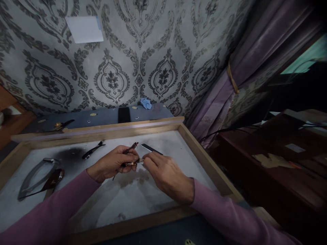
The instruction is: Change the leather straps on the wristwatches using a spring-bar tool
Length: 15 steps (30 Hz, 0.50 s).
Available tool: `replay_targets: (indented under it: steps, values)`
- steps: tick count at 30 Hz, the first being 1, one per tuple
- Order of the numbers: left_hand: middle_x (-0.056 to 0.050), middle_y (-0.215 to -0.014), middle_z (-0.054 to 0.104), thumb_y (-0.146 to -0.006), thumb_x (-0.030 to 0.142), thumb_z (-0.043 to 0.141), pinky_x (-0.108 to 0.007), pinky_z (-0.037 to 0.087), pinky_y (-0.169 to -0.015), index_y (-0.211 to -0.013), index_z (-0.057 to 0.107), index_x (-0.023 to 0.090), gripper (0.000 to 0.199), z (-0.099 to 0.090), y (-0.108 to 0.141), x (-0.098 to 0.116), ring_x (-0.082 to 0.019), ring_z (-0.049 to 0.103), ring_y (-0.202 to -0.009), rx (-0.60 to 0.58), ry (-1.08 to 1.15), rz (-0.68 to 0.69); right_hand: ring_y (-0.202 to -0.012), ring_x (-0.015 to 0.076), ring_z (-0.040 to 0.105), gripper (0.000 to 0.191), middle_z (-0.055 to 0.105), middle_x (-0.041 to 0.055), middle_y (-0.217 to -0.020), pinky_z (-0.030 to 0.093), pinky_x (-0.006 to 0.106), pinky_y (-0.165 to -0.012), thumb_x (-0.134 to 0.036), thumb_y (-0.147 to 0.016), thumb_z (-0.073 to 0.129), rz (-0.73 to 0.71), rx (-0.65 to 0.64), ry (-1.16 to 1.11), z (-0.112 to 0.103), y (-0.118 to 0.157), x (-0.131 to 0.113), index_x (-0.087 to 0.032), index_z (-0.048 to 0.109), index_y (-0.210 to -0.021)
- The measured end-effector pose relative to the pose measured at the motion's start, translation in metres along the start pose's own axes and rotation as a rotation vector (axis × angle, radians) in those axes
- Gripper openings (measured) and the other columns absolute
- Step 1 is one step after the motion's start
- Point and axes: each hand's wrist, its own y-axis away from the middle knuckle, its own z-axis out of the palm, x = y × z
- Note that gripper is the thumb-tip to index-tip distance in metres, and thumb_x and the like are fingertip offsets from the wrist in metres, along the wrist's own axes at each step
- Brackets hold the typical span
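Observation:
My left hand (114, 163) is closed around a small dark brown object (131, 147) with a shiny, copper-coloured part near the fingertips. Its exact kind is hidden by the fingers. Close on its right, my right hand (166, 173) pinches a thin, small piece (141, 160) that meets the object; I cannot make out what it is. Both hands are over a wood-framed tray (189, 136) with a whitish bottom. Just beyond the right fingers lies a flat dark strip (152, 149) with a pale edge. A slim dark tool (93, 150) with a forked end rests beyond my left wrist.
At the tray's left lie a grey curved frame (33, 178) and a brown piece (54, 179) with a shiny end. Behind the tray are a black phone-like slab (124, 114) and a crumpled blue cloth (146, 103). A purple curtain (217, 98) hangs at the right.

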Motion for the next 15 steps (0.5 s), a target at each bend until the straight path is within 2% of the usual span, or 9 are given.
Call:
replay_targets:
  steps: [15]
  values:
    - [-0.001, -0.05, 0.058, -0.065, 0.025, 0.068, -0.017, 0.014, -0.036, -0.068, 0.057, 0.013, 0.017, -0.0006, -0.0009, -0.0017, -0.004, 0.036, -0.037, 0.003, -0.07, 0.003, -0.075, 0.0181, 0.053, 0.023, 0.061, 0.0082, -0.087, 0.043, 0.029, -0.062, -0.003, -0.091, 0.036, -0.046, 0.027, 0.047, 0.0001, 0.001, -0.001, -0.015, 0.054, -0.082]
